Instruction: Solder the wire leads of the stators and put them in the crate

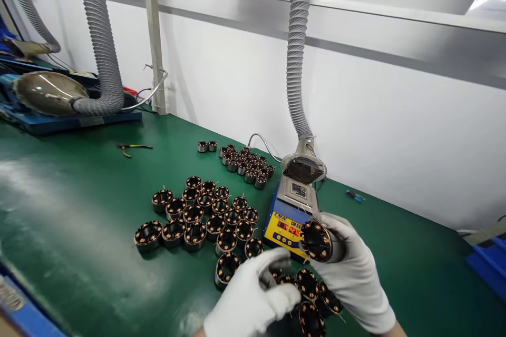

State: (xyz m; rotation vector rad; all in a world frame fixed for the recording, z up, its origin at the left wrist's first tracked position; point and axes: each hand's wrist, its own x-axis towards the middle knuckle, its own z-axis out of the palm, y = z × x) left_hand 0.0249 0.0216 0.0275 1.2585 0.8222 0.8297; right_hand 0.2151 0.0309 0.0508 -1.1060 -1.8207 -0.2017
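Holding coil ring [327,243] — right hand [353,263] near machine [282,230] edge.

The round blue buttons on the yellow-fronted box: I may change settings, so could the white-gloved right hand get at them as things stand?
Probably not freely: the right hand is near the buttons, but holds a copper-wound metal ring.

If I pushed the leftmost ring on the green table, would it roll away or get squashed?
The leftmost ring would probably slide, not roll: it sits end-down on the green table. Squat and wide, it seems unlikely to tip. Its metallic-looking wall suggests stiffness and perhaps some heft.
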